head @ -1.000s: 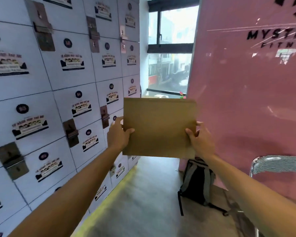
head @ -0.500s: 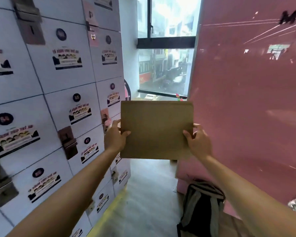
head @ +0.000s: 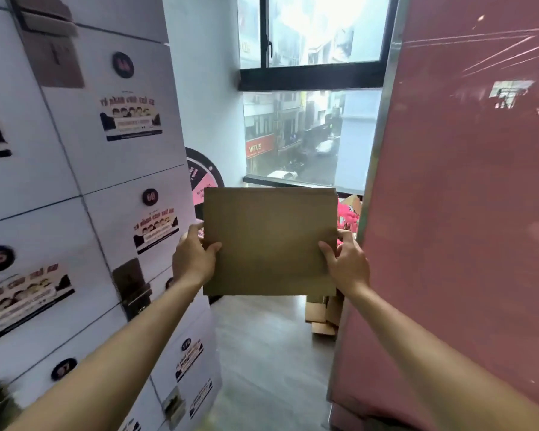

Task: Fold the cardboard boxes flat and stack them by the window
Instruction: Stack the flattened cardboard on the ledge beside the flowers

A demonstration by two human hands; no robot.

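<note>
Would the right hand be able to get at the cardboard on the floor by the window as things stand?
Probably not yet: the right hand grips the flat box, as does the left hand, and the floor cardboard lies lower and farther ahead, beside the pink wall.

A flattened box (head: 269, 241) is held up between lockers (head: 75, 213) on the left and a panel (head: 464, 213) on the right, with the window (head: 308, 119) behind and more cardboard (head: 324, 315) stacked below.
</note>
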